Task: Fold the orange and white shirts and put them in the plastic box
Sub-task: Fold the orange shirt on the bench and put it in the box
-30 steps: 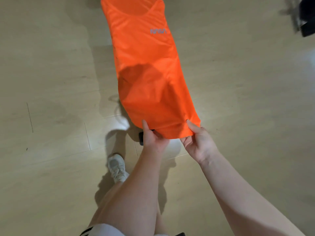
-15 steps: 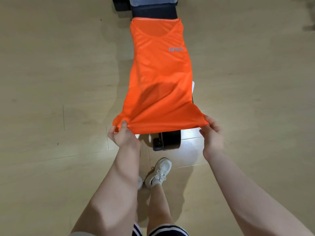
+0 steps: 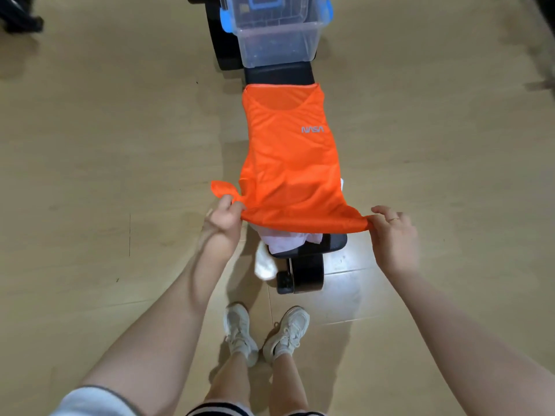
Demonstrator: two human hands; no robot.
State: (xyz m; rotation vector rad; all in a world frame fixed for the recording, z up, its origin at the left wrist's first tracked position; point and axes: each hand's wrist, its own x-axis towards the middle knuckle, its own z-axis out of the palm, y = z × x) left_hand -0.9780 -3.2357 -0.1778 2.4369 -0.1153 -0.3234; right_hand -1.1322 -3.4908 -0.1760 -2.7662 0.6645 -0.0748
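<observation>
Hands hold the orange shirt (image 3: 288,163) by its hem: left hand (image 3: 223,219) pinches the corner at 9 o'clock, right hand (image 3: 392,232) at 3. It drapes along a black bench (image 3: 335,243) over the white shirt (image 3: 285,241); plastic box (image 3: 276,40) sits at 12. Step looks like spreading before folding; next likely needs the hem laid flat, then carried toward the collar.

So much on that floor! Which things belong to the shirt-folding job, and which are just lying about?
Part of the job:
orange shirt, its near edge held by the left hand and right hand
white shirt, bunched underneath it
plastic box, at the far end of the bench

Just there:
black bench carrying everything
dark object, far corner of the floor
</observation>
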